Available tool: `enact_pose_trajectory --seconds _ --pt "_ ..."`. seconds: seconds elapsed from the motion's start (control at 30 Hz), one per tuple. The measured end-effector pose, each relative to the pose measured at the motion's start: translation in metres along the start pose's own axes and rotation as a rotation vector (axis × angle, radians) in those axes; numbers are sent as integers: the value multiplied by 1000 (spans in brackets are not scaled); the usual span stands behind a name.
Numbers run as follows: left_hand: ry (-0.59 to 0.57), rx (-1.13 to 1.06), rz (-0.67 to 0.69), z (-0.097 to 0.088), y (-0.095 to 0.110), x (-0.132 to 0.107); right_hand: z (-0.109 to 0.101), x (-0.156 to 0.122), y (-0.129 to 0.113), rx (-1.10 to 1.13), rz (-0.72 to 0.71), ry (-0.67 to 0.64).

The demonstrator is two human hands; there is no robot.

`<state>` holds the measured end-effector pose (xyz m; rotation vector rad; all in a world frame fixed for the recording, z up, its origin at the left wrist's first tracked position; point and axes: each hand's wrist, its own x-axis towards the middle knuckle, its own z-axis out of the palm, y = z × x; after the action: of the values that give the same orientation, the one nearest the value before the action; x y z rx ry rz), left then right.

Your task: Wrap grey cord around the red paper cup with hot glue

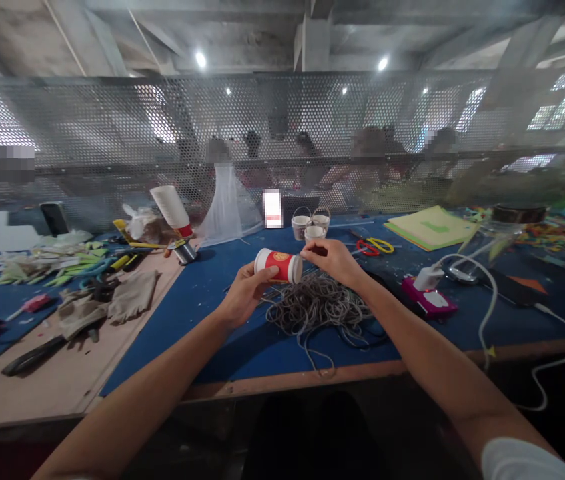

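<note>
A white paper cup with a red printed band (287, 267) lies sideways in my left hand (245, 293), thumb pressed on the band. My right hand (335, 259) is closed in a pinch at the cup's right end; whatever is between its fingertips is too small to make out. Below both hands a tangled heap of grey cord (307, 310) rests on the blue table mat (242, 360), with a loop trailing toward the front edge. Behind my right hand stand several small cups with thin arched handles (301, 225).
Scissors with red and yellow handles (382, 247) lie right of centre. A magenta power strip (429, 300) with a white cable sits further right. At left are a stack of paper cups (169, 207), a wire spool (182, 251) and gloves (135, 297). A perforated screen (287, 120) closes the back.
</note>
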<state>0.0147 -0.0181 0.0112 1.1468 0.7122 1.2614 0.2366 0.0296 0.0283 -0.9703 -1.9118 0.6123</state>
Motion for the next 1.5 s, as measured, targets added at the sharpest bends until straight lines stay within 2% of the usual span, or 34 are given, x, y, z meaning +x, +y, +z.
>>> enact_pose_trajectory --seconds 0.43,0.63,0.83,0.93,1.07,1.17,1.33,1.5 --pt "-14 -51 -16 -3 -3 1 1 0 7 9 5 -9" --pt "-6 -59 -19 -2 0 2 3 0 9 47 64 -40" --pt "4 -65 17 -2 1 3 4 -2 6 -4 -53 138" --pt "7 -69 35 -2 1 4 7 -4 4 30 3 86" --pt "0 -60 56 -4 0 5 12 -5 5 174 39 -70" --pt "-11 -44 66 -5 -2 6 16 -5 10 225 27 -91" --pt "-8 -32 57 -7 -5 7 18 -7 10 133 -28 -24" --pt "22 -47 13 -5 0 5 16 -11 3 -94 -201 72"
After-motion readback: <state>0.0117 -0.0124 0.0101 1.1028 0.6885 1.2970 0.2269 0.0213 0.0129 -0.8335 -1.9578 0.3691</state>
